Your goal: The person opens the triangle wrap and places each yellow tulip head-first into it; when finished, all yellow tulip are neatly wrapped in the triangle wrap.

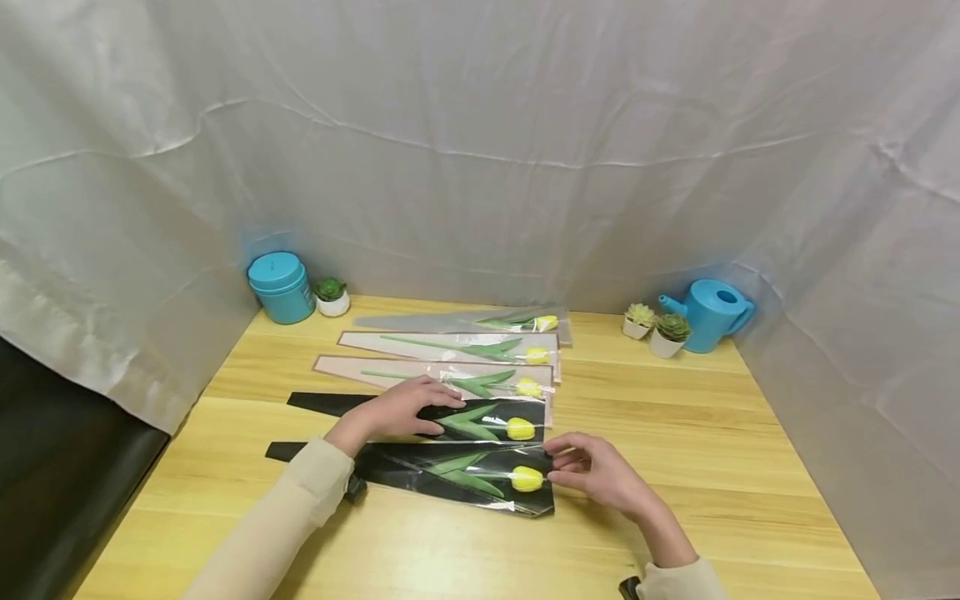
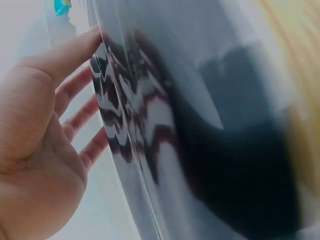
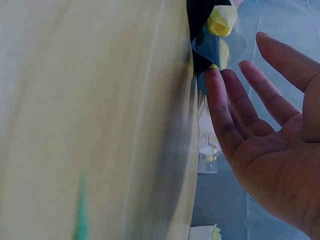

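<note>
Five yellow artificial tulips in clear-fronted sleeves lie in a row. The nearest tulip (image 1: 527,478) is in a black sleeve (image 1: 390,467); behind it lies another tulip (image 1: 521,429) in a second black sleeve (image 1: 322,402). My left hand (image 1: 405,408) rests on that second sleeve, fingers spread; in the left wrist view its thumb (image 2: 75,55) touches the glossy film. My right hand (image 1: 600,473) is at the right ends of the black sleeves. Its fingers are extended, and in the right wrist view a fingertip (image 3: 212,75) meets a black corner.
Two pale sleeves (image 1: 360,339) and a grey sleeve (image 1: 405,321) lie farther back. A blue lidded canister (image 1: 281,287) and a small potted succulent (image 1: 332,297) stand back left. At the back right are a blue watering can (image 1: 708,317) and two potted succulents (image 1: 669,335).
</note>
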`<state>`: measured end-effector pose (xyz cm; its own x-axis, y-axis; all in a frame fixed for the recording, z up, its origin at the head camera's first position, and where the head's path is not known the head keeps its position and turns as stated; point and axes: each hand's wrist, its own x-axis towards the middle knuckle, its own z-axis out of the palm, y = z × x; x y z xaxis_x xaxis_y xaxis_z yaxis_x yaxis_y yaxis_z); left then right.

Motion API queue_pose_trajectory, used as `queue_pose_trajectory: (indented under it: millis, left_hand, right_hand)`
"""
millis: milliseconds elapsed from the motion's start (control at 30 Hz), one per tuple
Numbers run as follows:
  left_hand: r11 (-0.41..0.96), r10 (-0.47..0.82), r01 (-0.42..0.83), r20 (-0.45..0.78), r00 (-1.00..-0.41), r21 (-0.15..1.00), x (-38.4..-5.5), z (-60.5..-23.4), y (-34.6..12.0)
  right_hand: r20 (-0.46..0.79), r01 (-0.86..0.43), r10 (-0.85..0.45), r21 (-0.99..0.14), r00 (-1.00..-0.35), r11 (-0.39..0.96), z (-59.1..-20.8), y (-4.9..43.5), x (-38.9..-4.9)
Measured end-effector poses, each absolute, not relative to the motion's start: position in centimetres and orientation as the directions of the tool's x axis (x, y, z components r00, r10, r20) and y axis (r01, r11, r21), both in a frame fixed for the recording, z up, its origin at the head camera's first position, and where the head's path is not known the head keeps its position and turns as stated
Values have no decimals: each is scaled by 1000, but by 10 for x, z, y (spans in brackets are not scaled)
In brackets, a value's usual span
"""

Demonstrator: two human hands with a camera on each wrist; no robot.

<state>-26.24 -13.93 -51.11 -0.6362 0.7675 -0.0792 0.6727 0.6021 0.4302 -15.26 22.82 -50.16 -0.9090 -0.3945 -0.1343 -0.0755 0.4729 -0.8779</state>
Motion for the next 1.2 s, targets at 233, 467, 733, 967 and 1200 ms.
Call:
queue_pose_trajectory:
  millis: [233, 467, 733, 967, 1200]
  left_hand:
    - [559, 802, 704, -70, -593, 439, -258, -512, -137]
    - [515, 829, 737, -34, -559, 438, -255, -513, -138]
    - [522, 826, 729, -49, -561, 443, -253, -516, -139]
    - [517, 822, 717, -38, -568, 467, -248, -512, -145]
    - [518, 817, 689, -54, -574, 507, -240, -511, -160]
  right_hand:
    - [-136, -80, -410, -880, -902, 468, -500, 228, -151]
    - [-160, -44, -421, -900, -893, 434, -498, 226, -148]
    - [-168, -64, -446, -886, -879, 459, -500, 225, -146]
    - [-165, -67, -450, -887, -878, 457, -502, 225, -147]
    - [-171, -63, -454, -888, -875, 456, -502, 226, -147]
